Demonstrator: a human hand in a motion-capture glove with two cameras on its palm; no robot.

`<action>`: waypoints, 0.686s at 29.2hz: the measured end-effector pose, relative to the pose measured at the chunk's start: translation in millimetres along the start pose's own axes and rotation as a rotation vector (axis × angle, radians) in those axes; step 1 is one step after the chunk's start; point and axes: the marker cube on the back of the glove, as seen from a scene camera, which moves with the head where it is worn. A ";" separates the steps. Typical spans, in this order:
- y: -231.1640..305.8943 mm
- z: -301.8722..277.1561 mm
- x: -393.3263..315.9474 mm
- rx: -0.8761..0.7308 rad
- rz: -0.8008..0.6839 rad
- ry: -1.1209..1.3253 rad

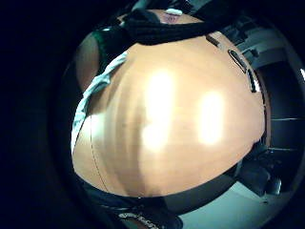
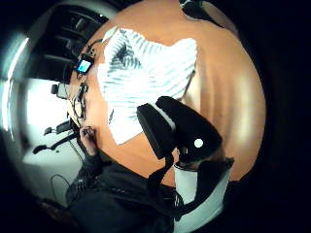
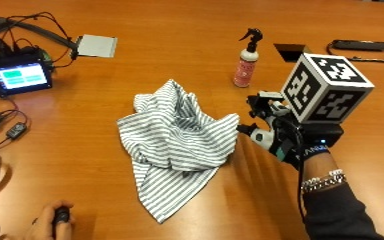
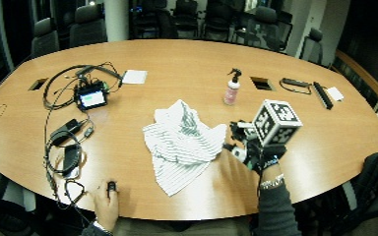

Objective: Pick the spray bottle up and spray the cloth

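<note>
Large oval wooden conference table, glossy orange-brown finish, bright light reflections on surface. Dark office chairs ranged along far edge; one more chair near right. White column far left. Room beyond table dim.

Outside views: face me across my table, one wider.
Palm views: look down; both share tabletop, cloth.
</note>
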 end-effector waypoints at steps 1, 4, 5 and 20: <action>-9.6 -2.2 0.6 0.008 0.002 -0.006; -38.8 -8.5 6.0 0.039 0.024 -0.044; -47.9 -10.2 8.9 0.053 0.036 -0.063; -155.4 18.0 58.2 0.282 0.361 -0.405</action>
